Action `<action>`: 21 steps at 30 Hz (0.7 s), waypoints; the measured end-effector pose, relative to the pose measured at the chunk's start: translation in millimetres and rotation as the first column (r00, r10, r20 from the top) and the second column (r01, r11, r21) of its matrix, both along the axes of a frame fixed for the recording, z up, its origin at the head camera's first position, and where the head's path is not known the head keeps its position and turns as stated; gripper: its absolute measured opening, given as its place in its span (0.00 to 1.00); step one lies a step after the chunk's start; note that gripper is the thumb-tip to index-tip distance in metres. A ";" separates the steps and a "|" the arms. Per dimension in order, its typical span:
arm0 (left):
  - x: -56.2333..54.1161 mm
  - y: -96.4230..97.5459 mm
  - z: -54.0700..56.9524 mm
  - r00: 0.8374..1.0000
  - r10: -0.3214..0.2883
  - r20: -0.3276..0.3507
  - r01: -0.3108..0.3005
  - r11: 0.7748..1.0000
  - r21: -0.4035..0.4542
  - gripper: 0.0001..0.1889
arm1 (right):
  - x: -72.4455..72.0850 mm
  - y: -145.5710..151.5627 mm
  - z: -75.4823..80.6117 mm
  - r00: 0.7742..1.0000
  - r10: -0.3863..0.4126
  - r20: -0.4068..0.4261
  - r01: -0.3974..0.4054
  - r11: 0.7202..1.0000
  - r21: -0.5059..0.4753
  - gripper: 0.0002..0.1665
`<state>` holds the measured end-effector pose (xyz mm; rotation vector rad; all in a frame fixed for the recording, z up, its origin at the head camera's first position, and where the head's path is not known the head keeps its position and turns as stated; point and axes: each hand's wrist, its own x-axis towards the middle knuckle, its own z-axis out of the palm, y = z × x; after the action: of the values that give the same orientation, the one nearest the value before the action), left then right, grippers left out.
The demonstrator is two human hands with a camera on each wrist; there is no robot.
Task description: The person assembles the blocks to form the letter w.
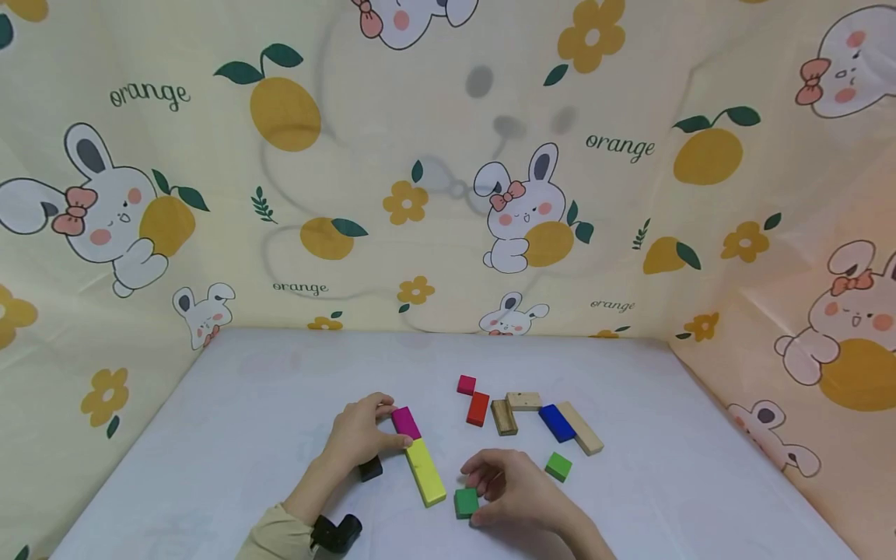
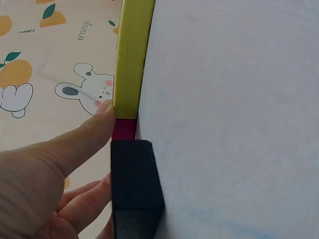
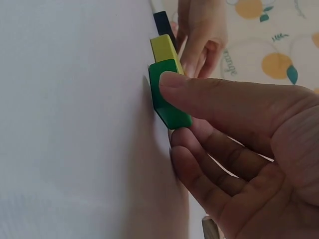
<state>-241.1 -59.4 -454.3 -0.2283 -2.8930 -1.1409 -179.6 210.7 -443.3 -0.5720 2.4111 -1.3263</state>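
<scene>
Beside the black block, our loosely curved left hand touches where the magenta block meets the yellow block; we could skew them by pressing unevenly. Rightward, the dark green block, pinched by our right hand, could bump yellow.

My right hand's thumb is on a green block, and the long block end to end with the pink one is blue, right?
Not quite: the long block is yellow, not blue, as the head view shows. It does lie end to end with the pink block, and your right hand's thumb is on a green block.
</scene>
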 end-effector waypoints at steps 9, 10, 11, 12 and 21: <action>-0.1 -1.4 1.7 1.000 -0.018 0.005 0.018 1.000 -0.011 0.36 | 2.8 -4.8 0.4 1.000 0.020 0.001 -0.020 1.000 -0.016 0.26; -0.1 -1.4 2.0 1.000 -0.017 0.006 0.017 1.000 -0.010 0.36 | 2.7 -5.3 0.2 1.000 0.020 -0.002 -0.020 1.000 -0.009 0.26; -0.1 -1.3 2.2 1.000 -0.016 0.007 0.017 1.000 -0.010 0.36 | 2.7 -5.8 0.1 1.000 0.020 -0.004 -0.020 1.000 -0.003 0.26; -0.1 -1.3 2.3 1.000 -0.017 0.008 0.017 1.000 -0.010 0.36 | 2.7 -6.4 -0.1 1.000 0.019 -0.004 -0.019 1.000 0.004 0.26; -0.9 -1.0 1.5 1.000 -0.013 0.008 0.014 1.000 -0.015 0.36 | 2.8 -12.1 -1.6 1.000 -0.008 0.008 0.008 1.000 0.025 0.25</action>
<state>-242.0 -60.3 -452.8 -0.2445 -2.9129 -1.1246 -176.8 198.6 -444.9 -0.5499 2.4223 -1.2968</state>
